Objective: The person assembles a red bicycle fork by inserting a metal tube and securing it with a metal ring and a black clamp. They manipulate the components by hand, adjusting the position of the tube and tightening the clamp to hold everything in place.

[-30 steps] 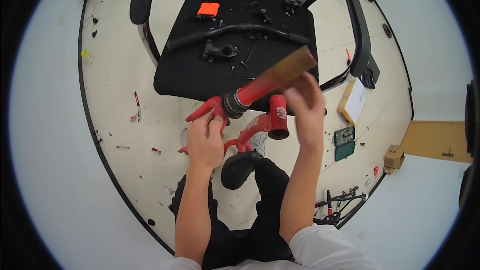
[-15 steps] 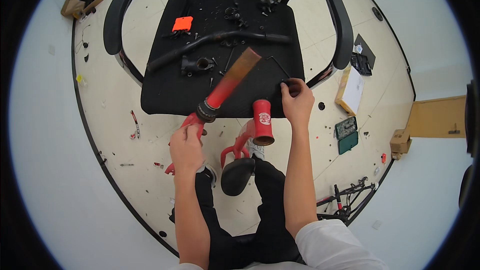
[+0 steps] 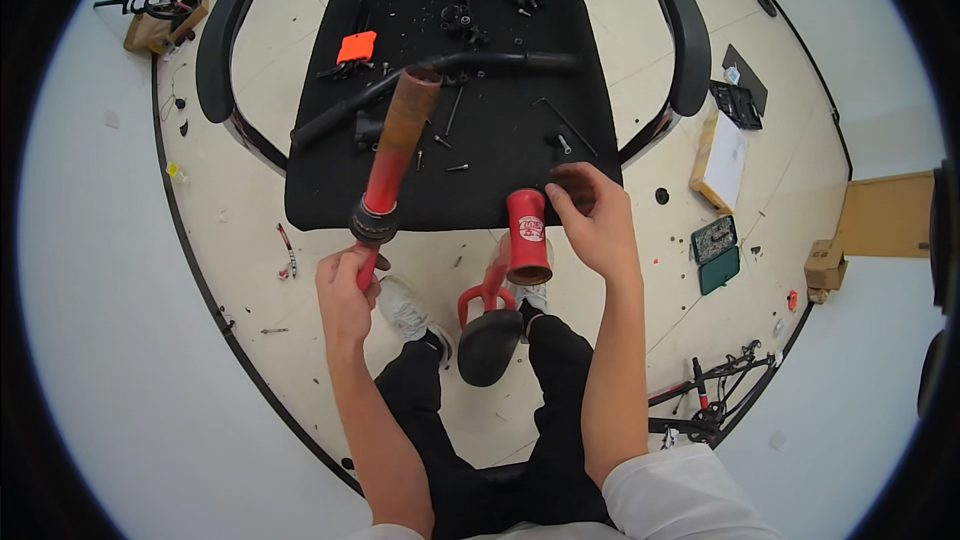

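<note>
My left hand (image 3: 345,292) grips the lower end of a red bicycle fork (image 3: 385,175). Its brownish steerer tube (image 3: 408,115) points up and away over the black chair seat (image 3: 500,170). A black ring sits at the fork crown, just above my fist. My right hand (image 3: 597,222) hovers at the seat's front edge with fingers curled and apart, its thumb close beside the top of a red frame head tube (image 3: 527,235). That tube stands upright between my knees, above a black saddle (image 3: 488,345).
On the seat lie a black handlebar (image 3: 470,64), an orange piece (image 3: 356,45), hex keys and several bolts. On the floor to the right are a flat cardboard box (image 3: 722,155), a green case (image 3: 718,256) and black bike parts (image 3: 700,405).
The fork has swung from leaning right to nearly upright over the seat. My right hand left the steerer tube and came down beside the head tube. My left hand keeps its grip.
</note>
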`<move>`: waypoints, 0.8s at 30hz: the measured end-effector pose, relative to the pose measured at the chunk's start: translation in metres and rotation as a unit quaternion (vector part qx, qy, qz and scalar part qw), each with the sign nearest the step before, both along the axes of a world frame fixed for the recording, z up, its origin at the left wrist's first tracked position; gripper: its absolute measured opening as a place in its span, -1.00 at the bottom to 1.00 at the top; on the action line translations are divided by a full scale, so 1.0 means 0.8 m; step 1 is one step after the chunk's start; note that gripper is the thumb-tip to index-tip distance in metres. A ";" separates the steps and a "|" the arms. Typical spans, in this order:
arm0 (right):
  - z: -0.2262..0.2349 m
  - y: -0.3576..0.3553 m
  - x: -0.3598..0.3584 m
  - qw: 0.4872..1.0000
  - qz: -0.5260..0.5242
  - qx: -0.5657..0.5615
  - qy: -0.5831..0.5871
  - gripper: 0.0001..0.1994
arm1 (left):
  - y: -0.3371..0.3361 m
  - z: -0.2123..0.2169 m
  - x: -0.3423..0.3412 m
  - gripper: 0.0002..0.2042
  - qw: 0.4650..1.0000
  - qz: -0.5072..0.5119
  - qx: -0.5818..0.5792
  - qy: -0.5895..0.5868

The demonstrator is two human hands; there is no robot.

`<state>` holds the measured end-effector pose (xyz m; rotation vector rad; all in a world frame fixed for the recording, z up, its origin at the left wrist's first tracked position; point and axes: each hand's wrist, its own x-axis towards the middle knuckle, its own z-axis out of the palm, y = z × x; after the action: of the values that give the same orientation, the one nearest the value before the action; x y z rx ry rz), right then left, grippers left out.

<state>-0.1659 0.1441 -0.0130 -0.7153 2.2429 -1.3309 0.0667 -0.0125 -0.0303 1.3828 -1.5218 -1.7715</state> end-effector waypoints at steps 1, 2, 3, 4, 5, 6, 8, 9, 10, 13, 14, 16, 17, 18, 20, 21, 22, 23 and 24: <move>-0.001 0.002 -0.002 1.000 0.002 -0.005 0.003 -0.78 | 0.000 0.000 0.001 -0.60 1.000 -0.015 0.024 0.012; -0.003 0.002 -0.004 1.000 0.005 -0.011 0.007 -0.79 | -0.001 0.002 0.004 -0.60 0.998 -0.029 0.047 0.024; -0.004 0.004 -0.005 1.000 0.008 -0.017 0.010 -0.80 | -0.002 0.003 0.006 -0.59 0.996 -0.043 0.070 0.036; -0.009 0.008 -0.008 0.999 0.036 -0.003 -0.014 -0.71 | -0.001 0.005 0.004 -0.58 0.994 -0.049 0.084 0.052; -0.005 0.007 -0.005 0.997 0.042 0.051 -0.031 -0.66 | -0.001 0.003 0.005 -0.58 0.991 -0.054 0.108 0.065; 0.003 0.006 -0.001 0.992 0.048 0.104 -0.047 -0.60 | -0.002 0.002 0.006 -0.58 0.986 -0.059 0.132 0.077; 0.006 0.007 0.005 0.976 0.057 0.195 -0.077 -0.43 | -0.001 0.002 0.004 -0.59 0.979 -0.067 0.167 0.091; 0.005 0.006 0.007 0.976 0.057 0.201 -0.068 -0.43 | -0.001 0.004 0.001 -0.59 0.977 -0.063 0.179 0.093; 0.005 0.005 0.008 0.975 0.057 0.206 -0.059 -0.43 | 0.000 0.007 -0.002 -0.59 0.975 -0.059 0.190 0.094; 0.011 0.001 0.010 0.980 0.038 0.183 -0.070 -0.47 | 0.000 0.013 0.001 -0.60 0.967 -0.039 0.231 0.102; 0.014 0.000 0.010 0.982 0.028 0.167 -0.080 -0.49 | 0.000 0.015 0.003 -0.60 0.964 -0.032 0.244 0.105; 0.008 0.002 0.004 0.995 0.001 0.087 -0.057 -0.55 | -0.006 0.015 0.009 -0.60 0.949 -0.075 0.278 0.127; 0.009 0.000 0.003 0.998 -0.012 0.046 -0.047 -0.58 | -0.009 0.016 0.013 -0.60 0.941 -0.096 0.294 0.137; 0.015 0.001 0.004 0.998 -0.012 0.035 -0.045 -0.67 | -0.012 0.019 0.018 -0.62 0.935 -0.121 0.300 0.145; 0.015 -0.001 0.010 0.999 0.010 -0.039 -0.030 -0.69 | -0.014 0.025 0.025 -0.64 0.920 -0.173 0.311 0.162; 0.016 -0.002 0.013 0.997 0.019 -0.076 -0.022 -0.70 | -0.015 0.026 0.029 -0.66 0.914 -0.197 0.312 0.169; 0.018 -0.003 0.020 0.993 0.036 -0.098 -0.053 -0.73 | -0.016 0.026 0.034 -0.68 0.907 -0.221 0.314 0.176; 0.022 -0.009 0.035 0.990 0.077 -0.101 -0.058 -0.72 | -0.016 0.027 0.045 -0.70 0.901 -0.239 0.313 0.181; 0.033 -0.010 0.048 0.987 0.112 -0.103 -0.057 -0.71 | -0.014 0.034 0.049 -0.77 0.891 -0.246 0.333 0.187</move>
<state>-0.1275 0.1361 0.0136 -0.9080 1.8919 -1.4629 0.1057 -0.0239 -0.0029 0.8350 -1.1487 -2.8729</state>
